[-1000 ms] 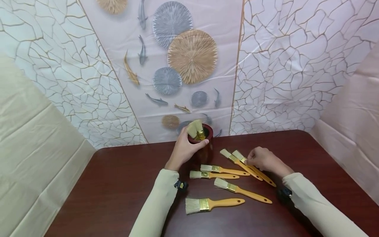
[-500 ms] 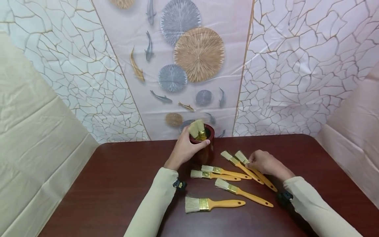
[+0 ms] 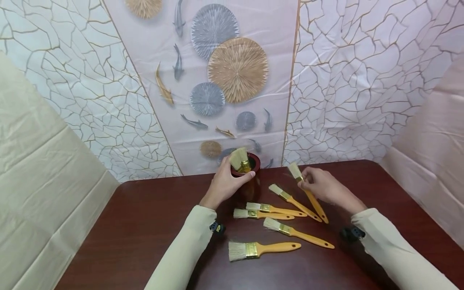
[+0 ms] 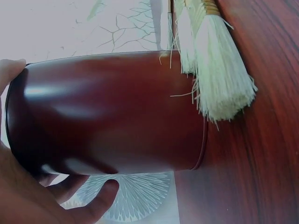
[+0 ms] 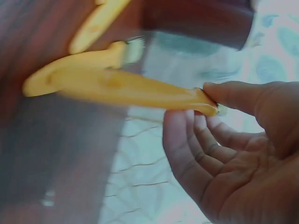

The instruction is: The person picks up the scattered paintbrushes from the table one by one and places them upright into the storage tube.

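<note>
My left hand (image 3: 225, 183) grips a dark red cylindrical pot (image 4: 107, 112) near its rim, thumb on one side and fingers on the other. Two paintbrushes (image 3: 242, 159) stand in the pot, pale bristles up, their handles hidden inside. Between thumb and fingertips, my right hand (image 3: 322, 183) pinches a paintbrush (image 5: 145, 91) by the top of its yellow handle, near the metal band. Its bristles point up toward the back and its handle slants down to the right. Just left of it, another paintbrush (image 3: 297, 204) lies on the table.
Two narrow paintbrushes (image 3: 275, 214) lie side by side in front of the pot. Nearer the front are another paintbrush (image 3: 306, 237) and a wider one (image 3: 275, 248). The dark wood table (image 3: 152, 233) ends at a patterned cloth backdrop (image 3: 326, 100).
The right hand has raised the paintbrush up and back from beside the other brush, and it now slants above the table. The left hand stays on the pot.
</note>
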Demonstrator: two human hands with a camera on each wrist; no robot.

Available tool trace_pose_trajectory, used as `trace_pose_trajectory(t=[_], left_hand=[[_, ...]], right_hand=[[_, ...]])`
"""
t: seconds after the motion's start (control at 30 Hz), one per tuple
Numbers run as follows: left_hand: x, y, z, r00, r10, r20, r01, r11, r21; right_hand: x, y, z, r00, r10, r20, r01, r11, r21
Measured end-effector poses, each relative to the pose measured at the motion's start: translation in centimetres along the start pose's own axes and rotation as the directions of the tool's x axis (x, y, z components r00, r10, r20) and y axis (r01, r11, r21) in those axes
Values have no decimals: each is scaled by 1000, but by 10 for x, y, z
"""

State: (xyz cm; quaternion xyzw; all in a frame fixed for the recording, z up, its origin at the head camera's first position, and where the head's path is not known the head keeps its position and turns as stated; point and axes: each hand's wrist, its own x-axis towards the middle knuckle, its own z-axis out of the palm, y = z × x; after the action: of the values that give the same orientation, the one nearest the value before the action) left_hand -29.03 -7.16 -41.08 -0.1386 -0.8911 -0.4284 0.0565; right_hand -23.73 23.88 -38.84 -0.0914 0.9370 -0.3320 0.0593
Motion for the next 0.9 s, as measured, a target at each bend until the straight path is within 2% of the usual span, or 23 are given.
trace_pose_trajectory(t=[0.13,0.23,0.43,0.67,0.9], left_hand=[[0,-1,-1,1000,0,-6,0,1000,0],[1,0,0,1000,4,3,-4,1000,-13],[-1,0,1,1000,-17,0,17,999,-33],[0,2,3,1000,-23,1,23,999,-30],[0,2,2,1000,-29,2,29,999,-27]], right_hand=[[-3,-23,-13,992,-72,-100,68,997,-44],[-6,-38,-21,977,-128,-172,119,991,-64],[-6,-70,-31,946,-178,-272,171,984,-47],[3,-104,-40,891,-229,-391,265,963,39],[28,-131,-38,823,-286,-491,372,924,85]])
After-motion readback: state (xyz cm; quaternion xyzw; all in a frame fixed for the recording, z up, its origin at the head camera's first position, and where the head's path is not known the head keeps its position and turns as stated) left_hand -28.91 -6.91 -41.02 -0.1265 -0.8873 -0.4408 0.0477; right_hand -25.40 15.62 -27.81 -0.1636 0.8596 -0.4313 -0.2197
